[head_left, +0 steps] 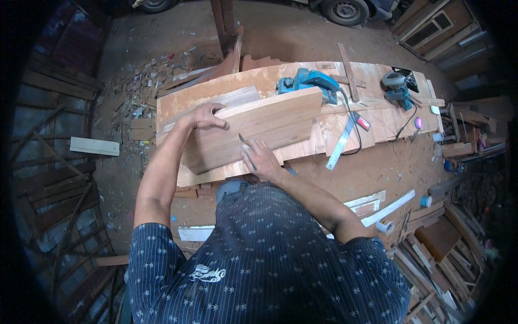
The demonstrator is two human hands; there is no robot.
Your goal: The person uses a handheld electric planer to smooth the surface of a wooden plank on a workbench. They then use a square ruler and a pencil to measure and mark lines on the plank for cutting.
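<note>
A wide, pale wooden board [280,120] stands tilted on the workbench [178,98] in front of me. My left hand [206,116] grips its upper edge near the left end, thumb on the near face and fingers over the far side. A pencil [248,153] sits in the closed fingers of my right hand [263,161], its tip close to the board's face just below my left thumb. A blue electric planer [315,80] lies behind the board, partly hidden by it. To the right rests a metal square [340,146] beside the planer's dark cord.
A blue circular saw [397,92] and a pink-purple round item [418,123] lie on the bench's right part. A wooden post [222,27] rises behind the bench. Wood scraps [121,94] litter the floor at left; stacked offcuts [442,254] fill the lower right.
</note>
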